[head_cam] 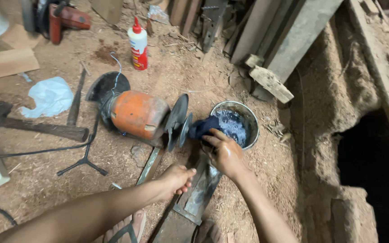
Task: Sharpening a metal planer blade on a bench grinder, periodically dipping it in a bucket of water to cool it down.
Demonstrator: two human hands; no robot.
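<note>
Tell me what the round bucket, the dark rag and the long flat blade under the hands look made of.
The round grey bucket looks like metal: thin rim, dull sheen. The dark blue rag, pinched by the right hand, looks like wet cloth, limp and folded. The long flat grey blade, touched by the left hand, looks like steel, smooth and faintly reflective, possibly wet.

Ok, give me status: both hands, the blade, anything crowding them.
Right hand pinching dark cloth at bucket rim. Left hand pressing flat metal blade on the ground. Orange grinder close by, wheel beside the cloth.
</note>
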